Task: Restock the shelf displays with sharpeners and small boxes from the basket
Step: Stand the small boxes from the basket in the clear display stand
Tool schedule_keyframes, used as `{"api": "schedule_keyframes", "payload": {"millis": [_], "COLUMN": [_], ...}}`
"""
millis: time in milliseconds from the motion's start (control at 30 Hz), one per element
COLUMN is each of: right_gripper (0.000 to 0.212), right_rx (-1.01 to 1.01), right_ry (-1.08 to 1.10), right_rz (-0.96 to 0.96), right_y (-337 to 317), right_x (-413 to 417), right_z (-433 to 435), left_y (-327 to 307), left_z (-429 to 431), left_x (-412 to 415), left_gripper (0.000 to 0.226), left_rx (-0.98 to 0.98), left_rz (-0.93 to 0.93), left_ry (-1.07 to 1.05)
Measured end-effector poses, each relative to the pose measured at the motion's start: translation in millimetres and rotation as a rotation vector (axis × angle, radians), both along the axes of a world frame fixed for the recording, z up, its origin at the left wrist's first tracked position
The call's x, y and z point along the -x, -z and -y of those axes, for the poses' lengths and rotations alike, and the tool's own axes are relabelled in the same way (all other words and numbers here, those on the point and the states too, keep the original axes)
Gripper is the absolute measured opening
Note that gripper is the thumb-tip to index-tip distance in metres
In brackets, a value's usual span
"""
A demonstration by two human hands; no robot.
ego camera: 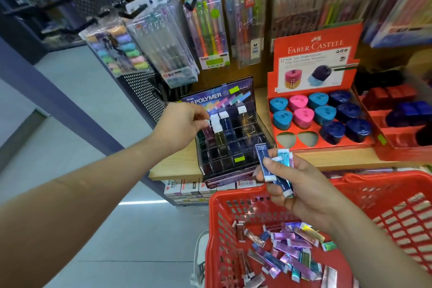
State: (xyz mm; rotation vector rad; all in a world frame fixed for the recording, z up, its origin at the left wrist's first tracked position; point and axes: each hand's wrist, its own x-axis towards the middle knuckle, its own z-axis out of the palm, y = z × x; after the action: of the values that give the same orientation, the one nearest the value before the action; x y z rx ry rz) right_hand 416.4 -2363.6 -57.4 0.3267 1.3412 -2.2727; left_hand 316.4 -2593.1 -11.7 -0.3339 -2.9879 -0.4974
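My left hand point(181, 121) pinches a small pink box point(208, 132) by its white top at the left side of the black compartment display point(230, 145), which holds a few upright boxes. My right hand point(297, 184) grips a bunch of small blue and teal boxes point(275, 166) above the red basket point(233, 206). Several shiny small boxes point(287, 252) lie loose on the basket's floor. A red sharpener display point(313, 110) to the right holds blue, pink and dark blue sharpeners, with two front slots vacant.
The wooden shelf point(173, 163) carries both displays and another red tray point(402, 128) with dark blue items at the far right. Pen packs point(208, 30) hang on hooks above. Boxed goods point(187, 189) sit under the shelf. Grey floor lies to the left.
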Motion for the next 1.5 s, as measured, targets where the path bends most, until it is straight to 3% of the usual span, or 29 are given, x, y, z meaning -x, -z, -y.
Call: {"api": "schedule_keyframes", "payload": {"millis": [167,467,533,600,700,767,833,900,1000,1100,1167,1233,1367,1500], "right_gripper": [0.016,0.019,0.017,0.018,0.018,0.018,0.021,0.024,0.025,0.023,0.021,0.018,0.014,0.019], "right_rx": [0.075,0.037,0.013,-0.010,-0.107,-0.187,-0.232,-0.235,-0.187,-0.181,-0.173,-0.073,0.240,0.266], "right_ry": [0.032,0.039,0.057,0.073,0.084,0.092,0.116,0.179,0.271,0.287,0.252,0.248,0.304,0.280], "right_rz": [0.058,-0.053,-0.064,-0.074,-0.126,-0.177,-0.206,-0.196,-0.147,-0.125,-0.121,-0.062,0.088,0.069], "right_y": [-3.1,-5.4,-5.9,-6.1,-6.2,-6.8,-8.0,-8.7,-7.8,-5.5,-7.2,-9.7,-14.3,-14.5], "right_x": [0.1,1.0,0.9,0.5,-0.3,0.3,1.3,2.4,4.1,4.0,3.0,4.4,10.3,12.9], "right_z": [1.7,5.8,7.1,8.0,9.0,10.4,11.2,9.2,5.5,8.1,11.3,10.8,-4.4,-14.9], "left_y": [16.3,30.2,21.2,3.0,-26.3,-29.3,-21.5,-14.4,-10.8,-11.6,-13.7,-18.4,-25.1,-17.1], "left_z": [1.3,4.5,-2.1,-13.2,-35.8,-47.3,-53.4,-54.3,-54.4,-59.8,-64.9,-66.8,-51.9,-38.2], "left_x": [3.5,7.4,6.2,2.8,-16.1,-29.7,-39.3,-41.8,-46.2,-51.0,-52.7,-49.5,-19.6,11.5], "left_gripper": [0.014,0.016,0.023,0.013,0.010,0.015,0.012,0.007,0.008,0.036,0.053,0.045,0.025,0.021], "left_rx": [0.163,0.325,0.244,0.012,-0.483,-0.418,-0.307,-0.365,-0.484,-0.534,-0.467,-0.471,-0.694,-0.678], "left_rz": [-0.055,-0.053,-0.049,0.031,0.476,0.569,0.488,0.467,0.628,0.729,0.711,0.649,0.446,0.272], "left_ry": [0.116,0.170,0.093,-0.023,-0.006,0.150,0.224,0.165,0.129,0.195,0.257,0.252,-0.053,-0.177]}}
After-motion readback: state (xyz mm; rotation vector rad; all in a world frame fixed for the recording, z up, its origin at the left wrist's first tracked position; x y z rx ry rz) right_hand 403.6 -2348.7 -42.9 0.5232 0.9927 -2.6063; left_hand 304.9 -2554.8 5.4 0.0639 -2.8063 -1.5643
